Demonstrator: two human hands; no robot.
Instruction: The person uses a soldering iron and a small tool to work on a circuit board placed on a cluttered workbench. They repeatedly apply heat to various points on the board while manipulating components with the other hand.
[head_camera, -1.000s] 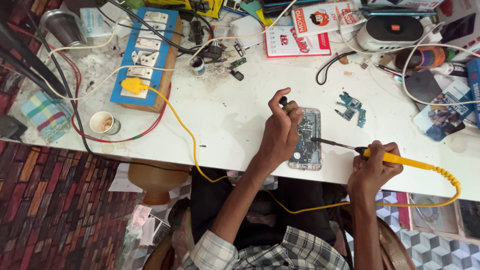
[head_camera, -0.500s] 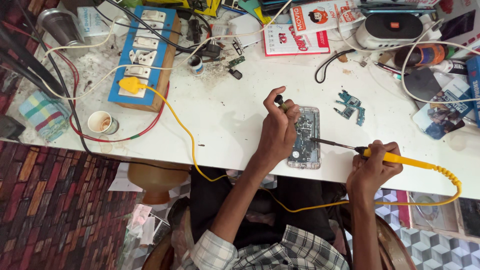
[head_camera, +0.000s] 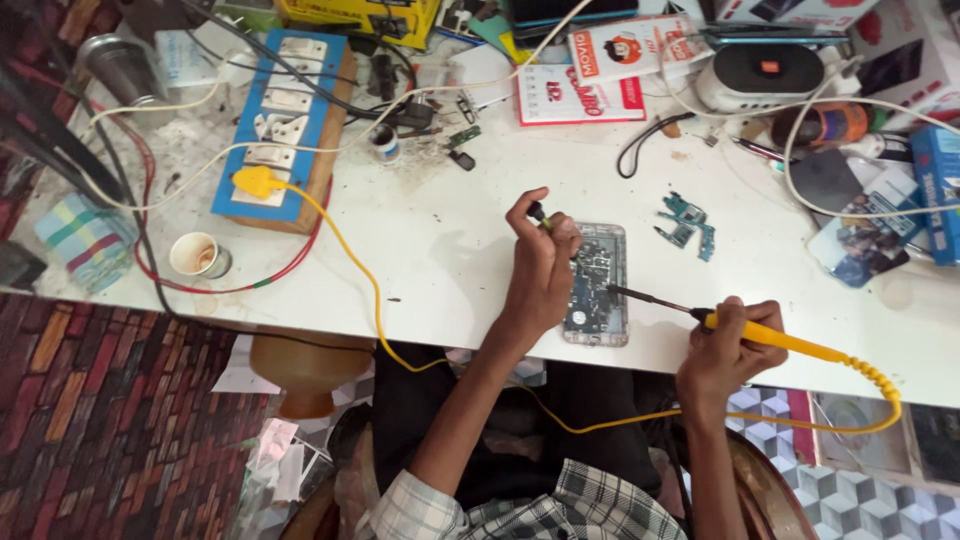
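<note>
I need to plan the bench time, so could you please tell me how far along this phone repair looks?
Done: the phone lies opened on the white table, and small circuit boards sit apart beside it. In hand: the right hand points the yellow soldering iron tip at the phone's inside, while the left hand steadies it, pinching a small dark tool. Left: the phone remains uncovered.

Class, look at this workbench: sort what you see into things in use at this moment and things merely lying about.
In use:
- opened phone with bare circuit board
- yellow-handled soldering iron in right hand
- small dark tool in left hand

Lying about:
- loose blue-green circuit boards
- paper cup
- blue switch board
- white round speaker
</note>
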